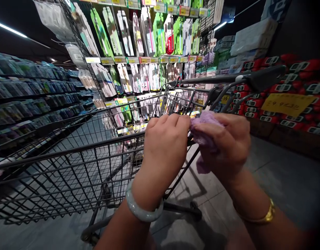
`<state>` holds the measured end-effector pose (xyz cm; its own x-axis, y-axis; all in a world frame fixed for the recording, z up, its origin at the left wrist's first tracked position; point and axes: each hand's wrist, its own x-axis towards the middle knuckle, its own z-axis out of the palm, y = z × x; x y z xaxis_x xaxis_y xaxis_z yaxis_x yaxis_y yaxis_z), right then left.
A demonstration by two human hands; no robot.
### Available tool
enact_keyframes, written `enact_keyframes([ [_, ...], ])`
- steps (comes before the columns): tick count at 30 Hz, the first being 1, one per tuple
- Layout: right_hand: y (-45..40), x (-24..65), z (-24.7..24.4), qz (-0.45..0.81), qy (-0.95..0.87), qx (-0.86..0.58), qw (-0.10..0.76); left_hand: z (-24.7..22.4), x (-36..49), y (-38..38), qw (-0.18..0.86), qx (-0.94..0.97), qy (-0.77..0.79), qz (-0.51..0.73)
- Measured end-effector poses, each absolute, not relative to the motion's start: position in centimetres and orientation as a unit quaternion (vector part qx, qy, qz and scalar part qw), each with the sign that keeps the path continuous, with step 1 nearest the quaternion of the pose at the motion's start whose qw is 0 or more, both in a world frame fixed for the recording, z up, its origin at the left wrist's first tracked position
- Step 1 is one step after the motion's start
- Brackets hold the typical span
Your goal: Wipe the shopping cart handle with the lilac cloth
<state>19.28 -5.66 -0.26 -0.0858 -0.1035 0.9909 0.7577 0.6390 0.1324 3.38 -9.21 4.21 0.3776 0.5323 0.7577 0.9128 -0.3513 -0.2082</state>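
A black wire shopping cart (84, 147) stands in front of me, its basket stretching to the left. My left hand (166, 146), with a pale bangle on the wrist, is closed over the cart's top rim. Its fingertips are hidden behind the rim. Just to the right, my right hand (227, 142), wearing a gold bracelet, clutches a crumpled purple cloth (205, 130) beside the left knuckles. Part of the cloth hangs down below the right hand. The cart's handle (207, 80) rises beyond both hands.
A lit rack of packaged toothbrushes (152, 34) faces me behind the cart. Shelves of hanging packages (32, 90) line the aisle at left. Stacked red packages (308, 74) with a yellow price sign (287, 104) stand at right. Cart wheels (195, 210) rest on the grey tiled floor (219, 194).
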Motion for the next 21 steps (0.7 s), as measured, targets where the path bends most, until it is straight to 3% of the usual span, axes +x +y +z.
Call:
enact_keyframes([
  [5, -5.5, 18.9, -0.4, -0.377, -0.663, -0.227, 0.606, 4.7, 2.9, -10.2, 0.315, -0.766, -0.459, -0.321],
  [13, -5.7, 21.6, 1.0, -0.306, -0.598, -0.311, 0.673, 5.5, 0.1, -9.8, 0.321, -0.721, -0.502, -0.354],
  [21, -5.9, 18.4, -0.3, -0.362, -0.677, -0.239, 0.595, 4.9, 0.3, -9.1, 0.352, -0.691, -0.564, -0.283],
])
